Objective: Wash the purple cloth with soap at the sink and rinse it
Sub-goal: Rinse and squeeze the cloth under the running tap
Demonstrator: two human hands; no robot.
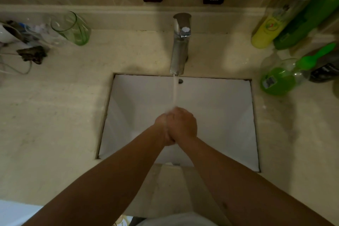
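Your hands meet under the running tap.

Your right hand [184,124] curls over your left hand [163,124], pressed together above the white sink [220,115] beneath the faucet [180,42]; I cannot tell whether they hold the purple cloth.

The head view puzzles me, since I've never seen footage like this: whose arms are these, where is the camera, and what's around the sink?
A person wears the camera on their head, so it looks down along their own arms. The left hand and right hand are clasped together under water running from the tap into the sink. No purple cloth shows; whether the hands hide anything, I cannot tell. On the counter: a glass at left, green bottles at right.
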